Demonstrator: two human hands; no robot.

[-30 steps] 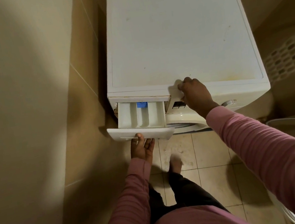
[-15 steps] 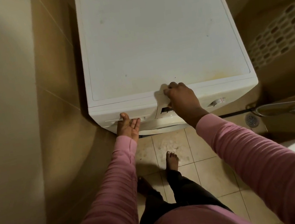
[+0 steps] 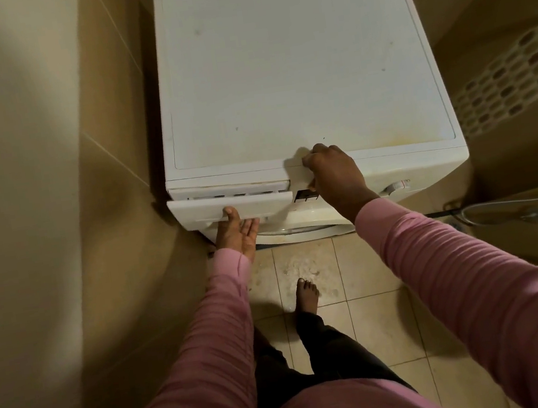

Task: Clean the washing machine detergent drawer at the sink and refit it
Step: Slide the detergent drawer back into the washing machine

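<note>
At the centre left of the frame, the drawer (image 3: 254,206) stood a little way out of the washing machine (image 3: 292,62). The left hand (image 3: 235,232), palm up, pinched its front panel, thumb on the face and fingertips tucked under the lower edge. The right hand (image 3: 334,177) clasped the machine's top front edge with curled fingers.
</note>
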